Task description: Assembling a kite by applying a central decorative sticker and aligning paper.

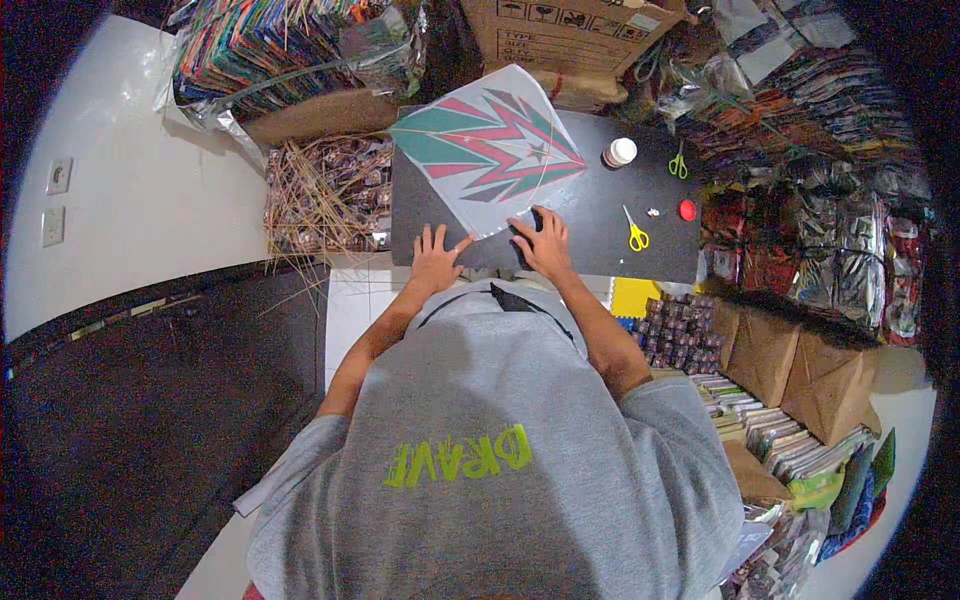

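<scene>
A diamond-shaped sheet kite (470,190), white with green, red and grey pointed stripes, lies on a dark tabletop (600,240) in front of me. A thin stick curves across it. My left hand (437,262) rests palm down at its near corner, fingers spread and thumb at the edge. Against the near right edge, my right hand (545,243) has its thumb and fingertips down, fingers apart and slightly bent. To the right are yellow scissors (638,236), a white jar (620,152), a red lid (687,210) and green-handled scissors (678,163).
Left of the tabletop, thin bamboo sticks (325,195) lie in a loose heap. Stacks of wrapped colourful sheets (290,50) and a cardboard box (570,35) stand behind. Bundled packages (800,240) and brown paper parcels (800,370) crowd the right side.
</scene>
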`<action>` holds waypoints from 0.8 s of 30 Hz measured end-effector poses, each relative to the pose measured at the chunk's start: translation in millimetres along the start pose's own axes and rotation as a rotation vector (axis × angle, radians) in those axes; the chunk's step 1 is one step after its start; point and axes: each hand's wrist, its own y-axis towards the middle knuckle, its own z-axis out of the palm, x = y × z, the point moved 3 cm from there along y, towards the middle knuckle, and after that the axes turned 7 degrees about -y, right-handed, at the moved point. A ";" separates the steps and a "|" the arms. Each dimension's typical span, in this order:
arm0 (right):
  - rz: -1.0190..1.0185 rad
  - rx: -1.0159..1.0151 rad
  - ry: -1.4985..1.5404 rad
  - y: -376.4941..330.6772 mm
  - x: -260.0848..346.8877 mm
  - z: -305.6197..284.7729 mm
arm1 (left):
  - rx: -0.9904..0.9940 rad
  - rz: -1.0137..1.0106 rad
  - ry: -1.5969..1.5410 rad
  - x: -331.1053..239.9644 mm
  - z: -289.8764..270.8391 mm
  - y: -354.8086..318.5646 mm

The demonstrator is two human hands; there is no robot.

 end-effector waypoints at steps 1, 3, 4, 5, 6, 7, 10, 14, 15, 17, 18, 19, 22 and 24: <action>-0.009 -0.005 -0.010 -0.2 0.6 1.1 | -0.006 -0.001 0.009 0.6 0.3 0.2; -0.006 -0.013 -0.002 -1.1 0.1 2.3 | -0.004 0.001 0.014 -0.4 0.4 0.1; -0.005 -0.022 0.006 -1.4 -0.4 2.7 | -0.002 0.003 0.018 -1.1 -0.3 0.0; -0.004 -0.022 0.006 -1.2 -0.7 3.6 | -0.001 0.004 0.018 -1.3 -1.4 0.1; -0.005 -0.028 -0.005 -0.8 -0.6 4.7 | 0.004 0.002 0.023 -0.9 -1.7 -0.2; -0.006 -0.035 -0.015 -0.3 -0.9 5.6 | 0.008 0.000 0.028 -0.8 -2.0 -0.3; -0.001 -0.059 -0.007 -0.7 -8.5 13.9 | 0.024 -0.008 0.038 -1.3 -1.5 0.9; 0.105 -0.144 0.071 0.3 -21.3 25.8 | 0.026 -0.007 0.034 -1.5 -0.6 1.4; 0.114 -0.136 0.110 0.6 -19.8 22.6 | 0.021 -0.005 0.033 -1.0 -0.2 0.9; 0.124 -0.127 0.149 -0.6 -14.8 16.6 | 0.018 -0.004 0.032 -0.1 0.8 0.3; 0.052 -0.095 0.061 -1.7 -7.4 14.0 | 0.023 -0.004 0.034 0.1 0.2 0.3; -0.021 -0.062 -0.027 -3.0 -0.2 11.4 | 0.028 -0.004 0.037 0.3 -0.3 0.1; -0.052 -0.031 -0.045 -4.7 7.0 7.4 | 0.034 -0.007 0.040 -1.0 -0.5 0.4; -0.062 -0.030 -0.065 -4.7 8.2 7.1 | 0.026 -0.003 0.037 -0.7 -0.6 0.2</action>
